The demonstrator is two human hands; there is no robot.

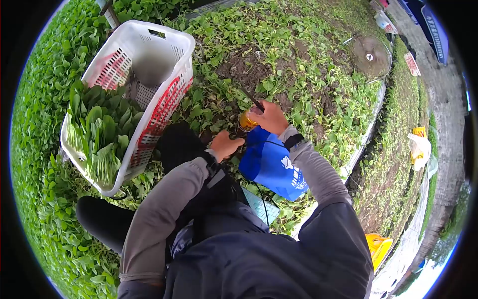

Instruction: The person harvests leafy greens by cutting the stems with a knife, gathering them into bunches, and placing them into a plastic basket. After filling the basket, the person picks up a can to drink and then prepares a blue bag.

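My right hand (270, 118) is closed round a small container with a yellow-orange label (247, 121) and also touches a dark stick-like thing (253, 99) at its top. Left of it, my left hand (226, 145) is closed, its fingers curled towards the container; whether anything small is in them is hidden. A blue bag (274, 164) with white print lies just below my right hand. To the left stands a white plastic basket (127, 164) with a red band, partly filled with leafy greens (106, 132).
Low green plants (45, 149) grow at the left. A light-blue patterned sheet (261, 205) lies by my legs. Farther right are a round wire-rimmed object (371, 57), a white plastic bag (419, 149), a yellow item (378, 248) and a paved path (448, 164).
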